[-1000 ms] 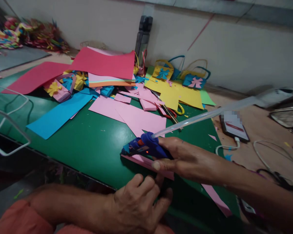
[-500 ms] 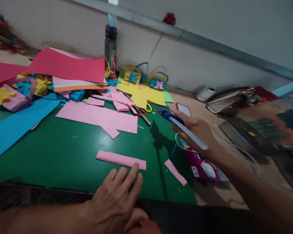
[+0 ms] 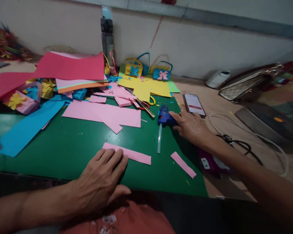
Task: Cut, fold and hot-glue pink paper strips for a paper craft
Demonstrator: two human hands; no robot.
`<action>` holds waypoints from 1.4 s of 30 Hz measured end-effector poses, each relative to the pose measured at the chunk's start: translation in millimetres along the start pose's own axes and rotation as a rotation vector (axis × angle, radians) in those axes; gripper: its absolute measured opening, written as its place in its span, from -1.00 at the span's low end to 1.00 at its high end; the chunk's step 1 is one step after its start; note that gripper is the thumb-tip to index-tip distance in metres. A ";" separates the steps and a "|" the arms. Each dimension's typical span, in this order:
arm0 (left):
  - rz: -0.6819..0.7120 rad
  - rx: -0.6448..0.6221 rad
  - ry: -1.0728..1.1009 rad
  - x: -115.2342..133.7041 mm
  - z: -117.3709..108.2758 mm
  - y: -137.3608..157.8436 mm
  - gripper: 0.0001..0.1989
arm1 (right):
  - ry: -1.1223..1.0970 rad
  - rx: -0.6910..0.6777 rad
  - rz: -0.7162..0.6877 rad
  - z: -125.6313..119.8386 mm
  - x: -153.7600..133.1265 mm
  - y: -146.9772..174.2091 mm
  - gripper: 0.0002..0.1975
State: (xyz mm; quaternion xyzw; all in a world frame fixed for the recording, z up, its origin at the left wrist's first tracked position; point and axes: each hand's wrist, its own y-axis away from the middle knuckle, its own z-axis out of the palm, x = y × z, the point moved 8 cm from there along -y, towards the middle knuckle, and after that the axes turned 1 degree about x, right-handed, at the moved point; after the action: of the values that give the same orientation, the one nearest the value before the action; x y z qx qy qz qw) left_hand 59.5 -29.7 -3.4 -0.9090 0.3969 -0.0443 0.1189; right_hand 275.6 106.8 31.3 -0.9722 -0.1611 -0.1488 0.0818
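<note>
My left hand (image 3: 104,175) lies with its fingers stretched over a pink paper strip (image 3: 138,156), pressing its left part against the green mat (image 3: 70,148). The thumb sticks out toward the mat's front edge. At the right, my right hand (image 3: 191,126) has its fingers closed at the handle of a blue glue gun (image 3: 164,116), which is down at the mat; the fingertips are partly hidden. A clear glue stick (image 3: 159,139) sticks out of the gun toward me. A shorter pink strip (image 3: 183,165) lies to the right.
Beyond my left hand lies a wide pink sheet (image 3: 85,112). Scissors (image 3: 151,100), a box cutter (image 3: 147,109) and yellow paper (image 3: 144,89) are behind. Small paper bags (image 3: 134,69) stand by the wall. A phone (image 3: 194,104) and a purple object (image 3: 207,162) are at the right.
My right hand has lowered the glue gun from the air to the mat. My left hand has shifted left along the pink strip, which now looks flattened out.
</note>
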 end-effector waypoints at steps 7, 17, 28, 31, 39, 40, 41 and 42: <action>0.013 -0.032 -0.022 2.0 4.1 -2.3 -0.27 | -0.036 0.289 -0.317 -56.8 -98.6 70.4 -0.58; 0.045 0.004 -0.028 5.9 2.0 -3.2 -0.25 | -0.250 0.245 -0.364 -37.9 -150.0 92.9 -0.66; 0.029 -0.018 0.037 6.2 4.3 -8.5 -0.24 | -0.285 0.259 -0.342 -39.7 -148.6 97.0 -0.63; 0.016 -0.034 0.040 0.9 3.4 -6.1 -0.28 | -0.292 0.267 -0.345 -39.9 -148.0 97.6 -0.61; -0.013 -0.063 0.030 -20.3 4.5 9.0 -0.31 | -0.294 0.277 -0.330 -35.9 -142.5 99.7 -0.64; -0.021 -0.073 0.030 -23.2 5.0 10.6 -0.31 | -0.291 0.282 -0.330 -35.7 -142.2 99.7 -0.64; -0.027 -0.078 0.030 -26.0 5.0 11.9 -0.32 | -0.292 0.286 -0.328 -35.4 -141.8 99.7 -0.63; -0.033 -0.078 0.032 -29.0 4.5 13.2 -0.34 | -0.294 0.290 -0.327 -35.1 -141.4 99.7 -0.62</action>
State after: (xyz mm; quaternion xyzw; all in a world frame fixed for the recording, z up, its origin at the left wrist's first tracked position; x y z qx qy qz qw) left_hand 31.2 -16.3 -10.6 -0.9186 0.3850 -0.0453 0.0765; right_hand 172.2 -34.5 8.7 -0.9226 -0.3458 0.0076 0.1710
